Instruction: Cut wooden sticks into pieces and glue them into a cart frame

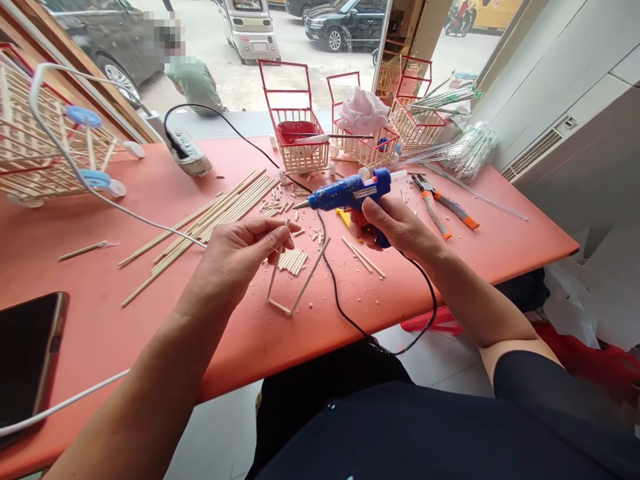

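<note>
A blue hot glue gun (345,191) is gripped in my right hand (387,223), its nozzle pointing left and a white glue stick jutting from its back. My left hand (250,247) pinches one end of a U-shaped frame of thin wooden sticks (280,311), which hangs open side up over the table. The nozzle tip is just above and right of my left fingertips, apart from the frame. Below and behind the frame lie short cut sticks (293,261). Long wooden sticks (210,223) lie in a bundle left of my left hand.
Small stick-built carts (300,157) with red trim stand along the back; a larger one (45,140) is at left. Orange-handled pliers (440,203), glue sticks (470,150), a power strip (187,153) and a phone (30,353) lie on the table (240,360). A black cord (337,303) crosses it.
</note>
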Demonstrator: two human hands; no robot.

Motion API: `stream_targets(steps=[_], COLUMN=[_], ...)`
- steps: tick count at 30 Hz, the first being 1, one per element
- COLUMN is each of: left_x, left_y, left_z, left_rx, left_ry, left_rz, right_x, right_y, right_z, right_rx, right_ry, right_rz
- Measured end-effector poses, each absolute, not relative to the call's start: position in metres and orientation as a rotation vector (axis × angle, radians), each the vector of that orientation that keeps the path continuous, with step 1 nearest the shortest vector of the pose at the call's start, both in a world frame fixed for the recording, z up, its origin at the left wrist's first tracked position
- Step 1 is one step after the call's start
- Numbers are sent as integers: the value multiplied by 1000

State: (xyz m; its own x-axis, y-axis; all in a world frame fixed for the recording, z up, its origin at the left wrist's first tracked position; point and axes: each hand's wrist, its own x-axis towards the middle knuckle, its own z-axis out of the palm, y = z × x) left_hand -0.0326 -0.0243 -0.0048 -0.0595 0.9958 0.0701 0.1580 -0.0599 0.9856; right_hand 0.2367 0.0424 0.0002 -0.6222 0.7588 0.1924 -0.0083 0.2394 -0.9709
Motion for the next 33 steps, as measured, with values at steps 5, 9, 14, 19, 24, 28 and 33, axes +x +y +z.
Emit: stream_targets(steps=[5, 9, 14, 19, 24, 28, 33], left_x=[-30, -28, -27, -28, -27, -26, -24], left_y=[-26, -27, -27, -27, -28, -28, -29], left_z=[-4, -4, 0, 0, 1, 2, 3], left_rx=[1323, 1300, 1302, 1331, 1333, 1314, 1271], left_ry=[1341, 1329, 1353, 1375, 1364, 1365, 1348], left_rz=[1249, 1274, 1252, 1229, 1244, 1248, 1266], right_x=[242, 241, 240, 238, 237, 236, 236], right_y=[36, 32, 30, 30, 31, 31, 31], right_z=[0, 1, 1, 1, -1, -2, -2], right_rx=[-696, -691, -706, -685, -677, -688, -690], right_ry=[-1796, -1783, -1772, -1778, -1807, -1815, -1825], right_rz=[1485, 1491, 1506, 1482, 1476, 1469, 1458])
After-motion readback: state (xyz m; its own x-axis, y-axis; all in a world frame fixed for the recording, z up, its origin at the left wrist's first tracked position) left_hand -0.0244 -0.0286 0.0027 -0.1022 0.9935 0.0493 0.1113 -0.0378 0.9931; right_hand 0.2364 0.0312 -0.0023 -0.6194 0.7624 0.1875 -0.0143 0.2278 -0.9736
